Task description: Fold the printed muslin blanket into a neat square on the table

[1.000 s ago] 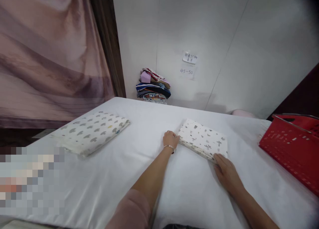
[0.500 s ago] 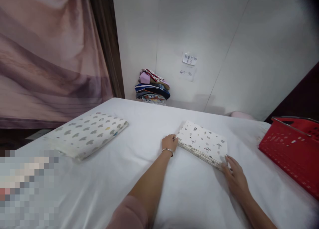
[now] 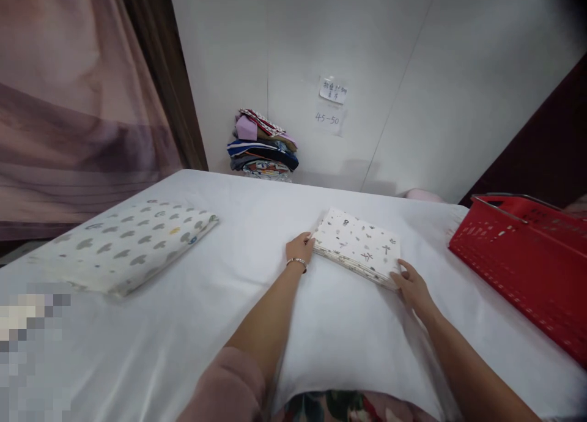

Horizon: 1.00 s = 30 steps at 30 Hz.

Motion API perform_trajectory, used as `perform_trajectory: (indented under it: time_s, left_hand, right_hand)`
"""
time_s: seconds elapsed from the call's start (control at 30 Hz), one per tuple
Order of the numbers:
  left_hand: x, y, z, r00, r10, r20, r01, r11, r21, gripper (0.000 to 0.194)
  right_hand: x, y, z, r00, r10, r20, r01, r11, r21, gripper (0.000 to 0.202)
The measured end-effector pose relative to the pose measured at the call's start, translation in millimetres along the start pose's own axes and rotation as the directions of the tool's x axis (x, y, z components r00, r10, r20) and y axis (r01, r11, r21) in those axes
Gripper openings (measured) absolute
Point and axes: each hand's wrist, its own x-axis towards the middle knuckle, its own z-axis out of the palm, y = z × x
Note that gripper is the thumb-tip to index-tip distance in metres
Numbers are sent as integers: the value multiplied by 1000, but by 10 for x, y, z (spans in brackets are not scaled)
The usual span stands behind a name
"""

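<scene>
A white folded cloth (image 3: 360, 241) with small grey plant prints lies in several layers on the white-covered table (image 3: 257, 226). Its left edge is pinched by my left hand (image 3: 300, 249), fingers closed, a bracelet on the wrist. At the near right corner my right hand (image 3: 413, 287) grips the same cloth, thumb in front and fingers at the side. Further left lies a second folded cloth (image 3: 137, 241), white with grey mushroom-like shapes; neither hand touches it.
A red perforated basket (image 3: 527, 257) with a metal handle stands at the right. Behind the table's far edge is a pile of folded fabrics (image 3: 263, 147) against the wall. Paper notes (image 3: 329, 121) hang above. A pinkish curtain (image 3: 68, 104) drapes at the left.
My right hand has shifted its hold at the cloth's near right corner, its fingers now closer in. The camera view has turned slightly, so everything sits further left and higher.
</scene>
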Motion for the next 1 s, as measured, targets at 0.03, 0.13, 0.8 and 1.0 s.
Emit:
perform_trajectory:
  time_s: [0.03,0.13,0.8,1.0]
  left_hand:
    - [-3,4,-3,1000,-1,1,1,1000,-6,31]
    - [-6,14,-11,1000,-1,-2,1,1000,-5,27]
    - [-149,132,-3,862,498,96,-507,848,152,42]
    - [-162,124,61,781,564,267,-619,754,218,37]
  right_hand:
    - [-1,-1,4,1000,19,10,-20,999,49,61]
    - [11,14,11,998,57,37,-60,993,97,62]
    - [-162,37,-69,997,-82,5,82,988,-134,66]
    - [-226,64,-103,797,-600,67,572,715,-401,45]
